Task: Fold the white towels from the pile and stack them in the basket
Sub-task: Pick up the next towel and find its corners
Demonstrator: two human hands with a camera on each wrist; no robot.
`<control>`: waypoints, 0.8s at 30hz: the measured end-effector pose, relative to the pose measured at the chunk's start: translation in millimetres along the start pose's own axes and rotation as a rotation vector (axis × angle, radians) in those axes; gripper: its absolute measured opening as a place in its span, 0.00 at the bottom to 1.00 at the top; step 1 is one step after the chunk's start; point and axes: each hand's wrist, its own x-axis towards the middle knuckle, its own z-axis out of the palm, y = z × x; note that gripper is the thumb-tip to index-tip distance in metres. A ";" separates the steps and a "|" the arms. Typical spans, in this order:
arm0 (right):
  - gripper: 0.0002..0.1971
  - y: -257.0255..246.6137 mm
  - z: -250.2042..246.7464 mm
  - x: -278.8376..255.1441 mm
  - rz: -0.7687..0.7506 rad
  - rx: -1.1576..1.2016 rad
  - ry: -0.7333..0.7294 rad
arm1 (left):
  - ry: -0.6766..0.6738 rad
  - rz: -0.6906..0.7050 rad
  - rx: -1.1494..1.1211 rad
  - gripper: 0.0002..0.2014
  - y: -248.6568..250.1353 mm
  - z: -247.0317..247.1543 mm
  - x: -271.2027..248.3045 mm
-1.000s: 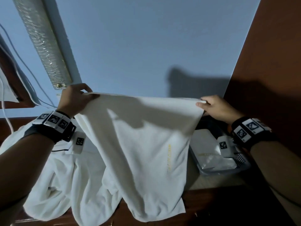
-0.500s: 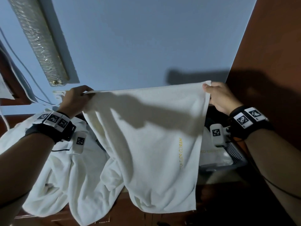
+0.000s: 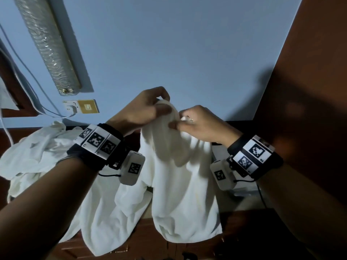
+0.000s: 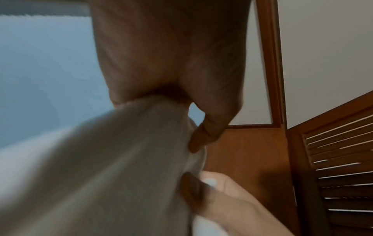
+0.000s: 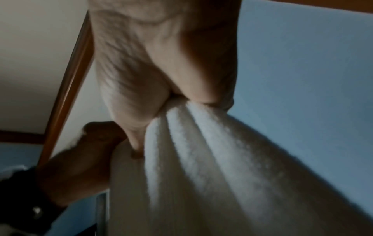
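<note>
I judge the job far from done: the pile [image 3: 43, 156] of unfolded white towels sprawls over the counter [image 3: 142, 239] on my left. The basket [image 3: 242, 192], mostly hidden at right, seems to hold something white. One towel [image 3: 180, 194] hangs doubled in the air, my left hand [image 3: 144, 107] and right hand [image 3: 199, 124] pinching its top corners together.

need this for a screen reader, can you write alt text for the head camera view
Two hands, the left hand and right hand, pinch the top of a white towel together so it hangs doubled. A pile of towels lies at left, below a blue wall.
</note>
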 end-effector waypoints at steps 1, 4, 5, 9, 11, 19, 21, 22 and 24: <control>0.23 -1.4 -0.4 -1.9 -0.033 0.022 0.042 | -0.040 -0.003 0.002 0.08 -4.0 -3.5 -2.4; 0.20 -5.1 -12.2 -8.9 -0.103 0.198 0.196 | -0.135 -0.025 0.046 0.11 -30.2 -4.5 -16.7; 0.18 -6.5 -15.3 -9.9 -0.111 0.241 0.226 | -0.140 -0.034 0.068 0.10 -41.6 3.6 -22.6; 0.09 -14.0 -29.2 -5.0 -0.090 0.545 0.456 | -0.052 -0.199 0.200 0.09 -105.7 39.9 -47.8; 0.10 -3.8 -47.8 -2.3 -0.026 0.598 0.629 | -0.019 -0.313 0.270 0.13 -147.0 42.2 -62.2; 0.22 64.1 -36.4 -10.3 0.062 0.119 0.481 | 0.314 -0.484 0.386 0.12 -145.0 -12.9 -37.6; 0.16 58.1 -17.3 -10.7 0.023 0.048 0.392 | 0.243 -0.346 0.331 0.10 -95.0 -17.9 -21.6; 0.13 50.6 -7.9 -9.0 -0.012 0.053 0.351 | 0.179 -0.248 0.273 0.11 -65.3 -17.8 -16.5; 0.12 30.2 7.6 -5.0 -0.071 0.194 0.285 | 0.071 -0.051 0.188 0.12 -19.6 -14.9 -8.8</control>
